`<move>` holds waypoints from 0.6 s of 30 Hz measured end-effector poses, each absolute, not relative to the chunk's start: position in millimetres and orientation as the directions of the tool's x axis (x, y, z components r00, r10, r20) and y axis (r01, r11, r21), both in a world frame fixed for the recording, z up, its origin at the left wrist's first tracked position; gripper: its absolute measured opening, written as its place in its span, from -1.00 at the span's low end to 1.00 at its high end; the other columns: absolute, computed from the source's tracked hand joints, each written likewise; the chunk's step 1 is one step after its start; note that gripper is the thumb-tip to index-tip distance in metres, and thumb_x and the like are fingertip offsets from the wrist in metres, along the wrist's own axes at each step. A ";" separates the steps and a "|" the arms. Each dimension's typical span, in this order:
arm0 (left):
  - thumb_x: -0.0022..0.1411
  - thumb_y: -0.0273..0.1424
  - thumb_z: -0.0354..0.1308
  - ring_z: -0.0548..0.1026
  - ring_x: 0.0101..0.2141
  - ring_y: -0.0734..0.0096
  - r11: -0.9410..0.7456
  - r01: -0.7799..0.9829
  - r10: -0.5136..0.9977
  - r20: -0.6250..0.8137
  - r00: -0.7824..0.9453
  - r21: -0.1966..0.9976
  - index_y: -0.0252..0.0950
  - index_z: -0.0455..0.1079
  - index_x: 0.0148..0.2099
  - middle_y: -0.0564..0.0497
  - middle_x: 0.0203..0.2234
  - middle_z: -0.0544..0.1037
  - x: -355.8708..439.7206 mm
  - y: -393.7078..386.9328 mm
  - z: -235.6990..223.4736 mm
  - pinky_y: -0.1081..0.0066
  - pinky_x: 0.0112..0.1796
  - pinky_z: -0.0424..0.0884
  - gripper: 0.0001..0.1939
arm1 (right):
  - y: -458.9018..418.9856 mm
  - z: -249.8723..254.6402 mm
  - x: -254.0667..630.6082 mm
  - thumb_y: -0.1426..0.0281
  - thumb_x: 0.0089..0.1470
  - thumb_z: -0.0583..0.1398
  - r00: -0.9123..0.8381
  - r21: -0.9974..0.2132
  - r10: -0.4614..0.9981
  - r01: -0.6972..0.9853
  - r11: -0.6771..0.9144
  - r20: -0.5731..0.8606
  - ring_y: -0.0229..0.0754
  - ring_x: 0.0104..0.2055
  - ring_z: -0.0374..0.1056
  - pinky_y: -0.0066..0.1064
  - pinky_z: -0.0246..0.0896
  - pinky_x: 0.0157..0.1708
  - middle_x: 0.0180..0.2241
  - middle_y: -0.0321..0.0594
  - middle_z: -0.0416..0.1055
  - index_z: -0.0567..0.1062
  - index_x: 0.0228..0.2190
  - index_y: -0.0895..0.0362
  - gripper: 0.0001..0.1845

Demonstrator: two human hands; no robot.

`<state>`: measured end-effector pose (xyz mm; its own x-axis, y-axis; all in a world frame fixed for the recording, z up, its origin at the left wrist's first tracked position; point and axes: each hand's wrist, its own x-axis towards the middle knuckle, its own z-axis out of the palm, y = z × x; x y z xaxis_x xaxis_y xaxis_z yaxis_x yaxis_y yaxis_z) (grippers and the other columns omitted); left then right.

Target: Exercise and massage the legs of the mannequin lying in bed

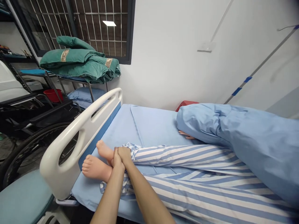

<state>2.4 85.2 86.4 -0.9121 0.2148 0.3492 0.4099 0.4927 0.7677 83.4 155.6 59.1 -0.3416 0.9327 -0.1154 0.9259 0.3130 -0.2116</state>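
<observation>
A figure in blue-and-white striped trousers [187, 174] lies on a bed with a light blue sheet [144, 124], bare feet towards the footboard. The far foot [104, 150] rests just behind the near foot [95, 168]. My left hand [116, 161] is closed round the ankles where the two feet meet. My right hand [125, 154] is closed beside it on the far leg's ankle at the striped cuff. Both hands touch each other. What lies under the fingers is hidden.
The white footboard [70, 140] with hand slots stands left of the feet. A blue duvet [245, 137] covers the figure's upper body. A wheelchair [35, 130], a red basin [53, 95] and a rack with folded green blankets [79, 60] stand at the left. A blue seat [23, 199] is near left.
</observation>
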 end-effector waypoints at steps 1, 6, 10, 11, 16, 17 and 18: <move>0.26 -0.48 -0.40 0.25 -0.17 0.09 0.490 0.413 0.218 0.350 -0.911 0.768 -0.27 0.11 -0.40 -0.12 -0.37 0.27 3.8 83.6 89.4 0.15 -0.28 0.10 -0.70 | 151.9 61.2 86.4 0.40 0.18 -0.12 -0.346 -0.220 0.933 0.922 0.319 -0.097 -0.08 -0.23 0.42 -0.33 0.25 -0.29 -0.28 0.00 0.49 0.51 -0.26 0.21 -0.58; 0.27 -0.45 -0.40 0.24 -0.12 0.03 0.459 0.426 0.262 0.340 -0.903 0.779 -0.28 0.14 -0.34 -0.16 -0.33 0.29 8.8 77.0 100.1 0.12 -0.26 0.11 -0.70 | 139.0 69.5 93.2 0.34 0.17 -0.07 -0.414 -0.291 0.909 0.875 0.386 -0.040 -0.12 -0.22 0.42 -0.38 0.24 -0.27 -0.27 -0.09 0.50 0.51 -0.26 0.15 -0.62; 0.28 -0.43 -0.45 0.26 -0.14 0.03 0.440 0.467 0.265 0.386 -0.884 0.767 -0.30 0.17 -0.31 -0.16 -0.34 0.28 8.5 75.7 100.3 0.12 -0.26 0.12 -0.64 | 134.4 70.2 93.9 0.25 0.16 -0.05 -0.477 -0.344 0.878 0.830 0.440 -0.027 -0.12 -0.06 0.34 -0.32 0.15 -0.08 -0.13 -0.18 0.45 0.46 -0.14 0.06 -0.63; 0.28 -0.43 -0.45 0.26 -0.15 0.04 0.444 0.476 0.262 0.398 -0.879 0.759 -0.30 0.18 -0.30 -0.16 -0.35 0.28 8.0 76.0 99.3 0.13 -0.26 0.12 -0.64 | 134.2 69.8 94.3 0.26 0.15 -0.04 -0.488 -0.354 0.872 0.822 0.446 -0.033 -0.13 -0.03 0.31 -0.30 0.11 -0.04 -0.10 -0.20 0.43 0.43 -0.09 0.04 -0.63; 0.28 -0.45 -0.48 0.25 -0.19 0.07 0.518 0.478 0.267 0.396 -0.878 0.710 -0.37 0.20 -0.21 -0.16 -0.34 0.27 4.5 79.1 94.5 0.17 -0.28 0.11 -0.60 | 140.1 68.4 93.7 0.35 0.12 -0.02 -0.490 -0.374 0.863 0.828 0.417 -0.123 -0.07 0.04 0.24 -0.19 0.05 0.01 -0.01 -0.19 0.36 0.37 -0.02 -0.02 -0.60; 0.28 -0.45 -0.48 0.25 -0.20 0.08 0.528 0.472 0.265 0.391 -0.881 0.706 -0.38 0.20 -0.20 -0.16 -0.34 0.28 3.7 79.9 93.9 0.17 -0.29 0.11 -0.59 | 142.1 68.6 92.3 0.36 0.11 -0.03 -0.484 -0.371 0.863 0.835 0.407 -0.143 -0.04 0.04 0.24 -0.15 0.04 0.00 -0.01 -0.18 0.36 0.37 -0.03 -0.02 -0.60; 0.28 -0.45 -0.48 0.25 -0.21 0.09 0.537 0.465 0.261 0.385 -0.885 0.704 -0.39 0.21 -0.20 -0.17 -0.34 0.28 3.0 80.8 93.3 0.18 -0.29 0.10 -0.58 | 144.1 68.9 90.6 0.36 0.11 -0.03 -0.478 -0.368 0.864 0.841 0.397 -0.161 -0.01 0.04 0.24 -0.12 0.04 0.00 -0.02 -0.17 0.36 0.38 -0.03 -0.03 -0.60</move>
<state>3.0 80.8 93.3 -0.8853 0.2612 0.3848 0.4646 0.5370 0.7041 90.6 144.1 68.9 -0.4775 0.8638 -0.1605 0.8411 0.3967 -0.3676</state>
